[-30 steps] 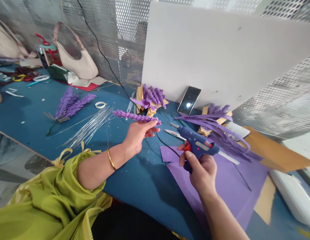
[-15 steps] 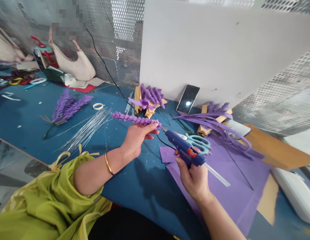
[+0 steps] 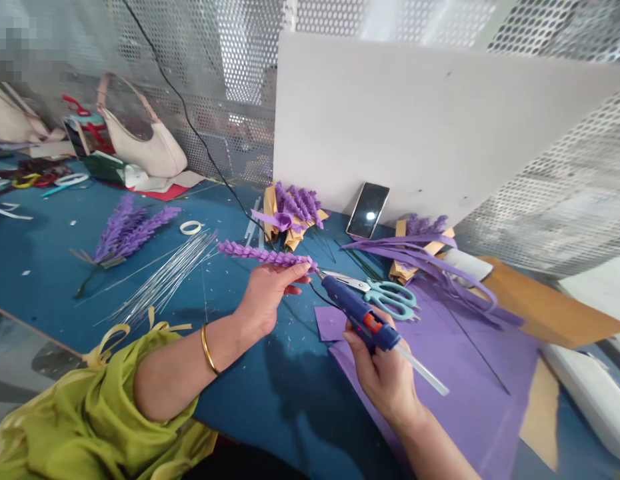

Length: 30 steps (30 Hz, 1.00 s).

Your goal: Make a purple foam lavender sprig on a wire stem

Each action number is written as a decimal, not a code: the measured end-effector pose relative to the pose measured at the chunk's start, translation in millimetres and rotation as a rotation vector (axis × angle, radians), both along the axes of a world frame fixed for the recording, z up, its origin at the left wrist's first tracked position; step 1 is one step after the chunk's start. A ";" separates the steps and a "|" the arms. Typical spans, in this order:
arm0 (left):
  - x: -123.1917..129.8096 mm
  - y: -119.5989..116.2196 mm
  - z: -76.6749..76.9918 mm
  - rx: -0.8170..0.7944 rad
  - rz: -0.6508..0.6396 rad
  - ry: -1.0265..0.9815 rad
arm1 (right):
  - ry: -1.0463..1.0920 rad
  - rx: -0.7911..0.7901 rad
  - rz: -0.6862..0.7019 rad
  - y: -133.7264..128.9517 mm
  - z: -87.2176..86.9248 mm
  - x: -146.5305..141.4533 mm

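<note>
My left hand (image 3: 270, 293) pinches the right end of a purple flower spike (image 3: 255, 253), which lies roughly level above the blue table. My right hand (image 3: 385, 370) is wrapped round a blue glue gun (image 3: 357, 307) with a clear glue stick out of its back. The gun's nozzle meets or nearly meets the spike's right end, by my left fingertips. Behind the gun lie light-blue scissors (image 3: 393, 299), partly covered by it. Purple sheets (image 3: 440, 373) spread under and beyond my right hand.
Left of my left hand are thin wires (image 3: 165, 273), a tape roll (image 3: 191, 227) and a purple flower bunch (image 3: 125, 233). A wrapped bunch (image 3: 297, 207), a phone (image 3: 369, 211) and purple strips (image 3: 420, 250) stand or lie farther back. A black cord (image 3: 190, 120) hangs behind.
The view has shifted, so the table items appear slightly lower and farther left. Both hands keep their holds, and the nozzle stays at the spike's right end.
</note>
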State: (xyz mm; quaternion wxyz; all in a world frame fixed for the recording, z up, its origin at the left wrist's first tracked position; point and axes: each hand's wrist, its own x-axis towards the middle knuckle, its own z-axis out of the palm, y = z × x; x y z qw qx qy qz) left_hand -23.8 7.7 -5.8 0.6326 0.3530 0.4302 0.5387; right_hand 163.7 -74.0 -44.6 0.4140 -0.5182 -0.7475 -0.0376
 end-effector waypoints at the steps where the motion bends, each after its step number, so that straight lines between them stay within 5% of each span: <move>1: -0.1 -0.1 -0.1 0.000 -0.001 0.000 | -0.007 0.004 -0.006 0.0 -0.4 0.1; 30: 0.3 -1.9 0.9 0.009 0.005 0.031 | -0.070 0.070 -0.042 -3.0 0.1 -0.1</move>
